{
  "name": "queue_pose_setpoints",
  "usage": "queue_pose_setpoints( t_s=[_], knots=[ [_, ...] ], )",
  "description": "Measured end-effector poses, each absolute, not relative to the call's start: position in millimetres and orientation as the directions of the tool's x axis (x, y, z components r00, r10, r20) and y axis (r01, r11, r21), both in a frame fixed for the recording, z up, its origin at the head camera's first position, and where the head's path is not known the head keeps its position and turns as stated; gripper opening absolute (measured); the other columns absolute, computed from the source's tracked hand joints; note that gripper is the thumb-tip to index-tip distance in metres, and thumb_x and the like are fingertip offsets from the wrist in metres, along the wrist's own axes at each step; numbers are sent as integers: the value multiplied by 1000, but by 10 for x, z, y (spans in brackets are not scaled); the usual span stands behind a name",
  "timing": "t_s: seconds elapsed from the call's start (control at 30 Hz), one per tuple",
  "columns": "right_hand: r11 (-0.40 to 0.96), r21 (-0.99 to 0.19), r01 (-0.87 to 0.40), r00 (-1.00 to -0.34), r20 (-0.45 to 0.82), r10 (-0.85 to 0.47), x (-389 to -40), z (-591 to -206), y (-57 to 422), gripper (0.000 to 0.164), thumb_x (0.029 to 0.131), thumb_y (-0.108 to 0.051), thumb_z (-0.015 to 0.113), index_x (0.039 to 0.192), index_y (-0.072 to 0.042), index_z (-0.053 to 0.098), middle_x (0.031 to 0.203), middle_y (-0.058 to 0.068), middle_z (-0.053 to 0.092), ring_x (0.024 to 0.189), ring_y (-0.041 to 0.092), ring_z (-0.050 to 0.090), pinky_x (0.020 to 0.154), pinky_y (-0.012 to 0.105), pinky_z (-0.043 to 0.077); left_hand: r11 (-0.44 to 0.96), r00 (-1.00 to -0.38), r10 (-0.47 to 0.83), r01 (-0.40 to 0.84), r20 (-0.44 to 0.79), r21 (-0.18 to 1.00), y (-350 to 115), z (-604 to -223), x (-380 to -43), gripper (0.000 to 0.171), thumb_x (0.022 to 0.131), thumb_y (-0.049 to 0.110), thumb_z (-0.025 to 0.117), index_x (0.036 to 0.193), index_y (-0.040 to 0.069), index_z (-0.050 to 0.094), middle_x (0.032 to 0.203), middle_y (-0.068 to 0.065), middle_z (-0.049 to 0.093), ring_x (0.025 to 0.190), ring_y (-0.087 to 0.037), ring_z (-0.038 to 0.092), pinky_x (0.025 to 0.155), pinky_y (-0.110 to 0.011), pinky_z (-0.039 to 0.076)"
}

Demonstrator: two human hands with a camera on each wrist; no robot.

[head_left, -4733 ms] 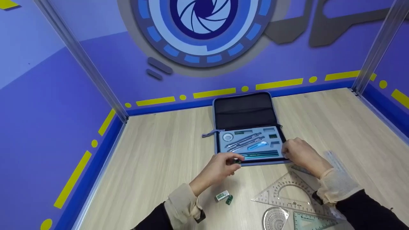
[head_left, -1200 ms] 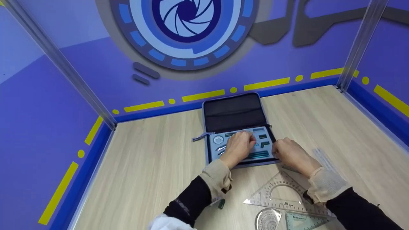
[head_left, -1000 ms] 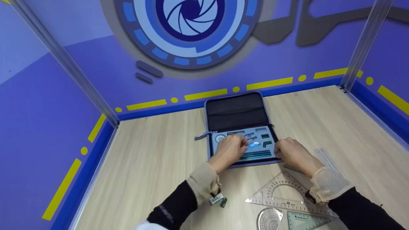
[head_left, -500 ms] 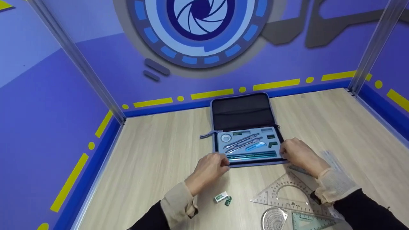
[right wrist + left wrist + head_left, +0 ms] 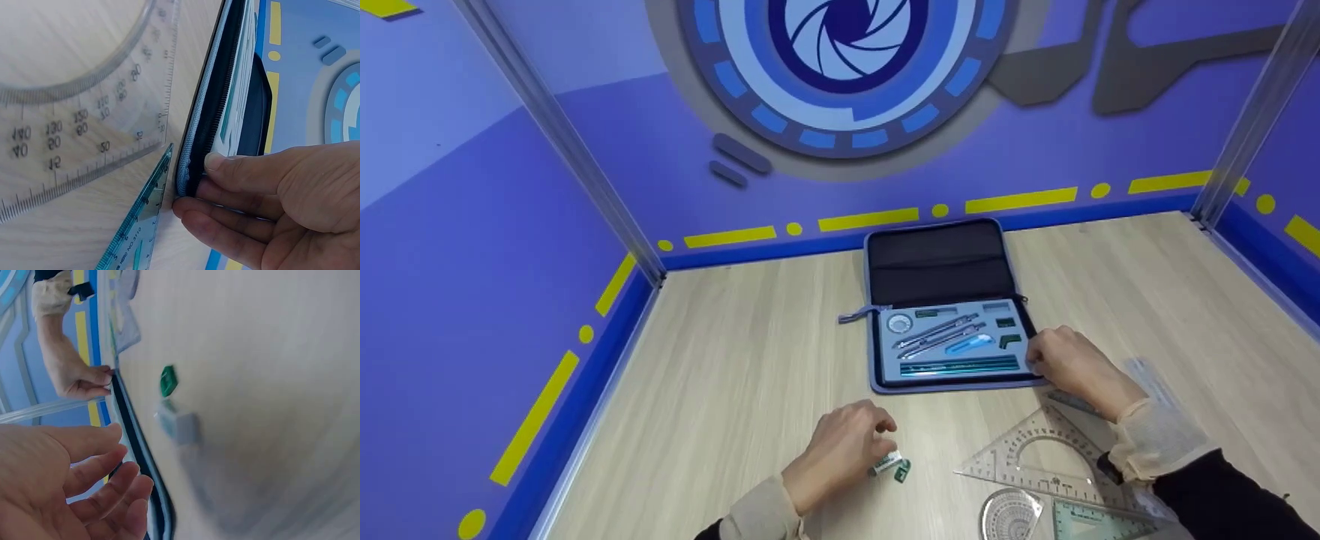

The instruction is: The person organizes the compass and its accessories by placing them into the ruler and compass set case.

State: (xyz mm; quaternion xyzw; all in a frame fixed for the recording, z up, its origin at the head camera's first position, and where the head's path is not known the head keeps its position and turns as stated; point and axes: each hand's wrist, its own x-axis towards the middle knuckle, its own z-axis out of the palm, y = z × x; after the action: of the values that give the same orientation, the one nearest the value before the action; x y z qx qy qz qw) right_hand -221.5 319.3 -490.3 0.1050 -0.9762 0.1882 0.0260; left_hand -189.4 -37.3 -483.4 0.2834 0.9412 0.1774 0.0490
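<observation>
My left hand hovers low over the table with loosely bent fingers and nothing between them. Close by its thumb lie a white-and-green eraser and a small green piece; the left wrist view shows both the eraser and the green piece apart from the fingers. With thumb and fingers, my right hand pinches the near right edge of an open zippered case. Its grey foam insert holds pencils, silver compasses, a blue cutter and a green angled piece.
Under and beside the right forearm lie a large clear set square, a round protractor, a greenish set square and a clear ruler. The case's lid leans back toward the blue wall.
The green angled piece now sits in the right-hand slot of the foam, which was bare earlier. My left hand has drawn back from the case to the eraser. The right hand stays at the edge.
</observation>
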Motion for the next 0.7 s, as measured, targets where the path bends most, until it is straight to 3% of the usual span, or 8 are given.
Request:
queue_pose_setpoints(
  t_s=[0.4,0.7],
  knots=[
    [908,-356,-218,-975,107,-193,-2210,-4903,3206,12,81,8,70,83,0,78,82,14,75,70,21,65,64,41,55,806,-846,532,496,-29,322,-456,-5064,-1748,30,82,31,85,107,19,74,89,8,61,77,-4,50,60,-24,42],
    [910,-364,-200,-980,79,-184,-2212,-4891,3192,14,81,9,67,86,2,78,84,17,76,70,21,65,64,42,56,810,-853,515,453,-84,373,-449,-5097,-1756,23,85,28,83,104,18,75,88,10,60,77,-4,47,62,-25,42]
  ],
)
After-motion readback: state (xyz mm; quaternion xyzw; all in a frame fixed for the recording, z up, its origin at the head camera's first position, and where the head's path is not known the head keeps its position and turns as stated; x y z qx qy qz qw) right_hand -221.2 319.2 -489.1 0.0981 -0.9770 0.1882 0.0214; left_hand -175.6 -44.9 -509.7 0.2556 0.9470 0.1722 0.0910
